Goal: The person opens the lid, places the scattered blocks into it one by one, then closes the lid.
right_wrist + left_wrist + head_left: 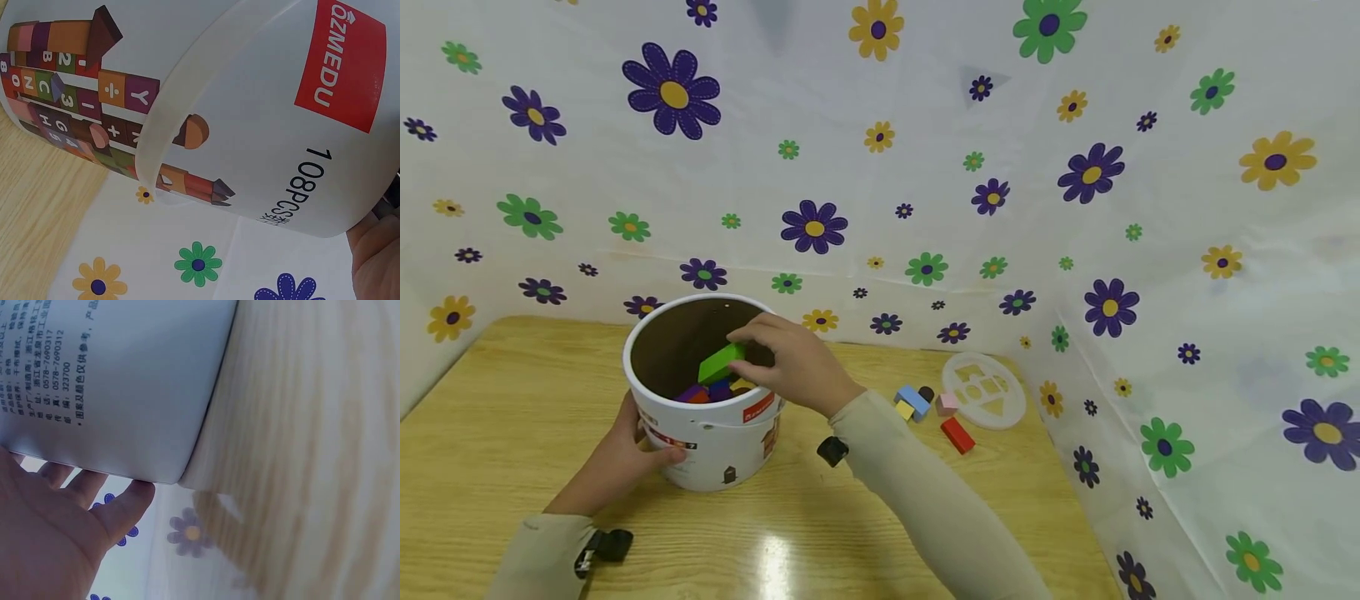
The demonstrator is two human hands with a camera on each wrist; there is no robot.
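Observation:
A white bucket with printed pictures stands on the wooden table, its mouth uncovered. My left hand holds its lower left side, thumb across the front; in the left wrist view, the fingers lie against the wall beside small print. Over the rim, my right hand pinches a green rectangular block between thumb and fingers, inside the mouth. Beneath it, purple, red, blue and yellow blocks show partly; the rest of the contents is hidden. The right wrist view shows the bucket's pale handle and red label.
Right of the bucket lie a blue block, a yellow block, a dark round piece, a pink block and a red block. A white plate with shaped cutouts lies beside them. Flower-patterned sheeting encloses the table's back and right.

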